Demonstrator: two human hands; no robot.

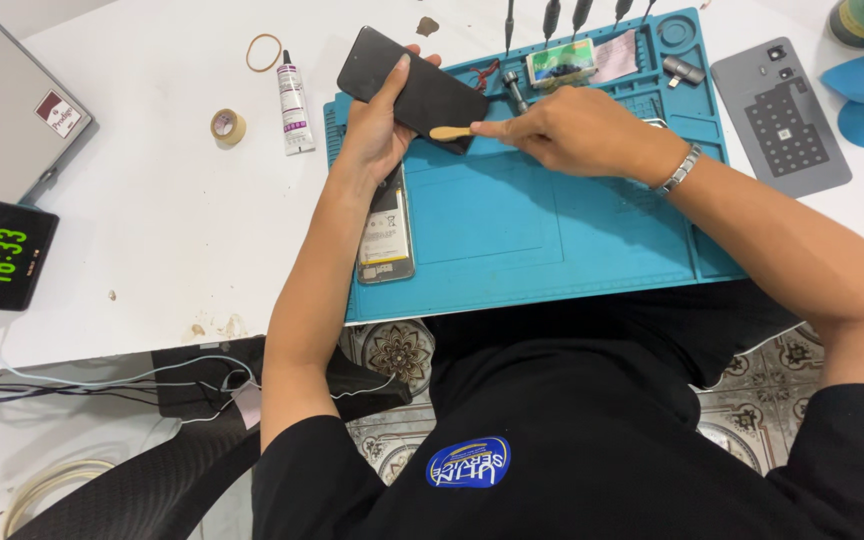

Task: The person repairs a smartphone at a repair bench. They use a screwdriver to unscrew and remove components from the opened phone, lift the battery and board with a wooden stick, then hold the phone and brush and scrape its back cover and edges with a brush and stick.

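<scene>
Phone is gripped by the left hand; a small stick is pinched by the right hand over the blue mat.

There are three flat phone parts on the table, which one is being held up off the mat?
The black phone screen panel, gripped by the left hand and tilted above the blue mat. The opened phone body lies by the left forearm; the grey back cover lies off the mat's right edge.
</scene>
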